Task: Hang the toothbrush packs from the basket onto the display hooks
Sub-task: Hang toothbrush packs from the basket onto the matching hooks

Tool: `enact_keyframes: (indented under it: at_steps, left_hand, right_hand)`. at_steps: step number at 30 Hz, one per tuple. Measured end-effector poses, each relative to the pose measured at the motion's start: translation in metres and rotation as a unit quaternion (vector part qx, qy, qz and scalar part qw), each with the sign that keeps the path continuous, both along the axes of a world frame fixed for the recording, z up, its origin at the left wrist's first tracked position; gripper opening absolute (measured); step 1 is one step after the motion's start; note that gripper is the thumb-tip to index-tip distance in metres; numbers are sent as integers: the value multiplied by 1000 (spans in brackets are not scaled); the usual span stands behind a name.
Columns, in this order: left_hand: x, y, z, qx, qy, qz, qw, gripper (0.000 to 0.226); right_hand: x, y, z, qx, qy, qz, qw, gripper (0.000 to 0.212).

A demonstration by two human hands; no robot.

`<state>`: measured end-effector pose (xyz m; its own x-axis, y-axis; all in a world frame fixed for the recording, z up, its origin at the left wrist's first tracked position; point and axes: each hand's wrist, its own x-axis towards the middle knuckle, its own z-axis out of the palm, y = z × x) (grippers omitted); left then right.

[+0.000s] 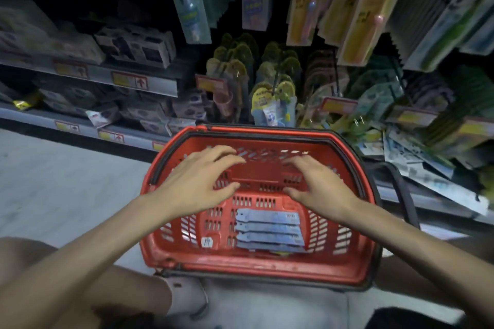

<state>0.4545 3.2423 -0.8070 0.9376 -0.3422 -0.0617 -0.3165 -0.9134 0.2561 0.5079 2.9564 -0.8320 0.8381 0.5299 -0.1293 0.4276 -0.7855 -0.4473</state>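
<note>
Dim shop floor (58, 184): our left hand (197, 181), right hand (318, 187) hover empty over red plastic basket (267, 272). Stacked flat blue toothbrush packs (270, 232) may lift together.

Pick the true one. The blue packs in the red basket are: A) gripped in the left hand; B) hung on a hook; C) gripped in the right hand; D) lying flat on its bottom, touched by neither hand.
D: the packs lie flat on the bottom of the basket; the left hand and right hand hover open beyond them, holding nothing.
</note>
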Motion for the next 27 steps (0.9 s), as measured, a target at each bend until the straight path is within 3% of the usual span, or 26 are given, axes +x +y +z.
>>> enact_keyframes:
  at_steps: [5,9,17,23,27]
  left_hand:
    - [-29,1,-33,102,79,-22,991,73]
    - [-36,11,-59,165,113,-20,980,71]
    - [-43,41,-81,226,83,-23,970,58]
    - [-43,46,-83,217,82,4,973,50]
    - [-41,47,-91,190,106,21,976,50]
  right_hand:
    - [-11,-5,-56,-163,109,86,977,73]
    - [-16,6,-93,-236,171,128,948,75]
    - [-6,52,-166,-335,177,208,902,76]
    - [-2,65,-211,-377,184,224,880,121]
    - [-3,71,-227,-401,155,227,874,130]
